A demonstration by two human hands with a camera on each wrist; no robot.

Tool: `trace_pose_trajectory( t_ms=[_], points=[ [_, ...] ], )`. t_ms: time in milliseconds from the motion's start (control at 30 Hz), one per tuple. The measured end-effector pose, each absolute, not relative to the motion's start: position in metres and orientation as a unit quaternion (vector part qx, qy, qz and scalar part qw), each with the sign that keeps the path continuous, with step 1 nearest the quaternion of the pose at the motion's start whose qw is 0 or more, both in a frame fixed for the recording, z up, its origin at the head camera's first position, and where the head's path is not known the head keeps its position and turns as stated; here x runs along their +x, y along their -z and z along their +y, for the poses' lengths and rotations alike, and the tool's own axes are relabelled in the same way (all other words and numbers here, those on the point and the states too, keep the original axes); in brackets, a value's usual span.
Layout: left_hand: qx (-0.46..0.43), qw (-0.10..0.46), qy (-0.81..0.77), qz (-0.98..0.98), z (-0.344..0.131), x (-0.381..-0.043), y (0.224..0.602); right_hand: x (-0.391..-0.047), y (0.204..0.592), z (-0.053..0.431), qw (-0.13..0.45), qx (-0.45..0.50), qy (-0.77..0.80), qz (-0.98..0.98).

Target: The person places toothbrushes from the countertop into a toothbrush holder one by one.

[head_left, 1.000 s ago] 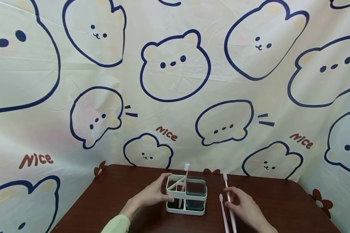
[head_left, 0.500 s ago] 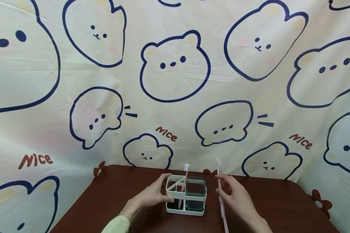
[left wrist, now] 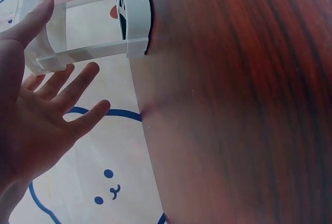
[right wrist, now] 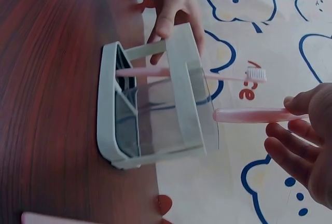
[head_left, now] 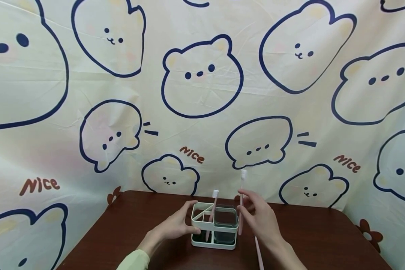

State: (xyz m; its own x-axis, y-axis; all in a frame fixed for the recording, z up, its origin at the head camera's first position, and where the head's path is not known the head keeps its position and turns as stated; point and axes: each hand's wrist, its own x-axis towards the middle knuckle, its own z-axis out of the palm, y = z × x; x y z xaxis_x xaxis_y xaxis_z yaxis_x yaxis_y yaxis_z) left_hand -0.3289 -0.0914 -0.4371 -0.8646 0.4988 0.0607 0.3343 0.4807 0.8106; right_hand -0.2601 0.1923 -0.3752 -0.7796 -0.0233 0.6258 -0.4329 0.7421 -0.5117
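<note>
The pale green toothbrush holder (head_left: 215, 225) stands on the table, with a clear cup (head_left: 226, 217) in its right part. One pink toothbrush (head_left: 212, 214) leans in a left compartment, bristles up. My left hand (head_left: 173, 225) holds the holder's left side, thumb in front and fingers behind; in the left wrist view the lower fingers spread apart. My right hand (head_left: 261, 217) pinches a second pink toothbrush (right wrist: 254, 115) upright, bristles up. Its handle end is just beside the cup's rim in the right wrist view. A third toothbrush (head_left: 259, 255) lies on the table, partly behind the right hand.
The dark brown wooden table (head_left: 121, 232) reaches to a pale curtain (head_left: 202, 93) printed with cartoon bears. The curtain hangs behind the table and along both sides.
My right hand has lifted the second toothbrush off the table and carried it left, up beside the holder. The left hand and the holder stay in place.
</note>
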Motion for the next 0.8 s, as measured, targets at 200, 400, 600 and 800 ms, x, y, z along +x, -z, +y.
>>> trace_pose_trajectory(
  t_ms=[200, 400, 600, 800],
  points=[
    [0.244, 0.094, -0.449, 0.854, -0.092, -0.328, 0.436, -0.263, 0.369, 0.178, 0.318, 0.150, -0.339, -0.873],
    [0.246, 0.093, -0.447, 0.855, -0.092, -0.328, 0.436, -0.266, 0.366, 0.165, 0.337, 0.179, -0.351, -0.855],
    [0.247, 0.091, -0.447, 0.855, -0.092, -0.329, 0.436, -0.270, 0.365, 0.155, 0.343, 0.186, -0.362, -0.846],
    [0.249, 0.083, -0.437, 0.860, -0.092, -0.329, 0.436, -0.272, 0.367, 0.146, 0.358, 0.198, -0.360, -0.838]
  ],
)
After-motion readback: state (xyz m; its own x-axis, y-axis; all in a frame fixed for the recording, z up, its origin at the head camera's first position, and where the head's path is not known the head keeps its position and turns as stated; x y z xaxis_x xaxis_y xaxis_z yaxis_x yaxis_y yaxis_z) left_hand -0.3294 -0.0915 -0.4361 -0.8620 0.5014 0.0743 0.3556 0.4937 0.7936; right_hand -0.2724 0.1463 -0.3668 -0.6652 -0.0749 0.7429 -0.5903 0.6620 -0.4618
